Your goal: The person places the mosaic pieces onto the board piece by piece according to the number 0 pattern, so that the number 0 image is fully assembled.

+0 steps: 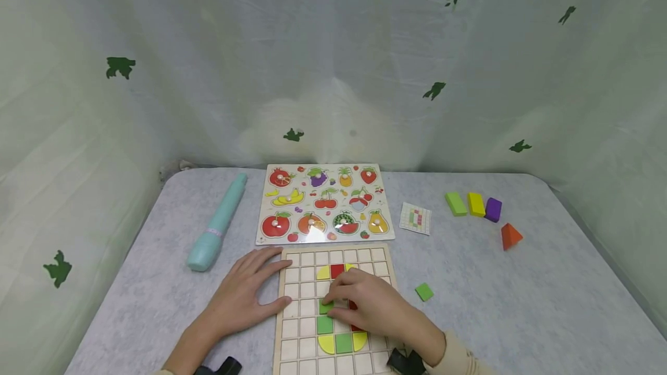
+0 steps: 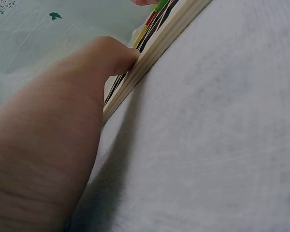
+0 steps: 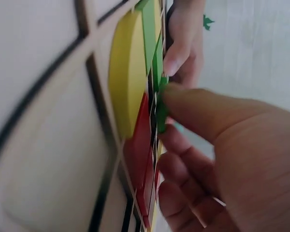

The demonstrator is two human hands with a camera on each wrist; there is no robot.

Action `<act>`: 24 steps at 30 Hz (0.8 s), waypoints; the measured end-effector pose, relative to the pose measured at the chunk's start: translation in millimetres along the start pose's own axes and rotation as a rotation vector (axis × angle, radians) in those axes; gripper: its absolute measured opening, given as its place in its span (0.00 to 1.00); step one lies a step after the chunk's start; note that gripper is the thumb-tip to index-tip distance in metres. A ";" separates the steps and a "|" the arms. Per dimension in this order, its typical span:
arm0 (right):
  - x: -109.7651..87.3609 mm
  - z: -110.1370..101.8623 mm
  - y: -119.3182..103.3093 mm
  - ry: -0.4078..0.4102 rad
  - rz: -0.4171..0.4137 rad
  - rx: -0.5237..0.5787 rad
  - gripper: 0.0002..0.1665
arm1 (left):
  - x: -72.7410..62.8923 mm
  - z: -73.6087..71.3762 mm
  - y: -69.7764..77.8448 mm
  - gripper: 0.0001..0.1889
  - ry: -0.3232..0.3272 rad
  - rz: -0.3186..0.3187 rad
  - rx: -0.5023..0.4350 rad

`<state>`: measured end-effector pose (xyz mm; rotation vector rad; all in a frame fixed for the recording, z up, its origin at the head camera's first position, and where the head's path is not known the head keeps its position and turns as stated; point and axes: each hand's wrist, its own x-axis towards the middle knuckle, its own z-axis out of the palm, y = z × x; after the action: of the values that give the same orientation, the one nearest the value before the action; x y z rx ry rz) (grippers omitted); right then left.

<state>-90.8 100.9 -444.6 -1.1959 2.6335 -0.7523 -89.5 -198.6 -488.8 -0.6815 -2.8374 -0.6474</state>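
Observation:
A wooden grid board [image 1: 297, 327] lies at the front of the table. My right hand [image 1: 367, 302] is over it, pinching a green square tile [image 1: 325, 308] between thumb and fingertips; in the right wrist view the green tile [image 3: 162, 108] stands tilted at the grid. Below it in the grid sits another green tile [image 1: 325, 324]. Yellow rounded tiles [image 1: 326, 344] and red tiles [image 1: 337, 271] fill other cells, some partly hidden by my right hand. My left hand [image 1: 242, 294] rests at the board's left edge, fingers spread, thumb on the rim.
A fruit puzzle board [image 1: 325, 236] lies behind the grid, with a printed pattern card [image 1: 416, 219] to its right. A loose green tile [image 1: 424, 291] is right of the grid. Green, yellow [image 1: 476, 204], purple and orange blocks lie farther right. A teal tapered object [image 1: 216, 227] lies left.

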 end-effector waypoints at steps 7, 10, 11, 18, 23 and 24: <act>0.6 5.9 -1.6 0.029 -0.040 -0.038 0.11 | -0.2 0.9 -0.4 0.34 0.003 0.000 0.005; 1.5 8.5 -2.6 0.052 -0.066 -0.055 0.11 | -0.1 0.7 -0.4 0.34 0.005 0.001 0.000; 1.6 9.0 -2.9 0.057 -0.070 -0.063 0.11 | 0.0 0.4 -0.4 0.34 0.006 0.001 -0.001; -1.3 4.2 -1.8 0.054 -0.060 -0.076 0.13 | -0.1 -0.2 -0.2 0.34 -0.002 -0.006 -0.014; -9.0 -12.9 3.7 0.029 0.001 -0.018 0.12 | -0.1 0.7 -0.5 0.34 -0.008 -0.009 -0.015; -11.1 -17.1 5.6 0.030 0.002 -0.014 0.11 | -0.1 0.8 -0.6 0.34 -0.008 -0.010 -0.015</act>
<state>-92.7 118.7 -433.4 -1.1944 2.6683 -0.7586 -89.7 -198.8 -489.8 -0.6749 -2.8477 -0.6690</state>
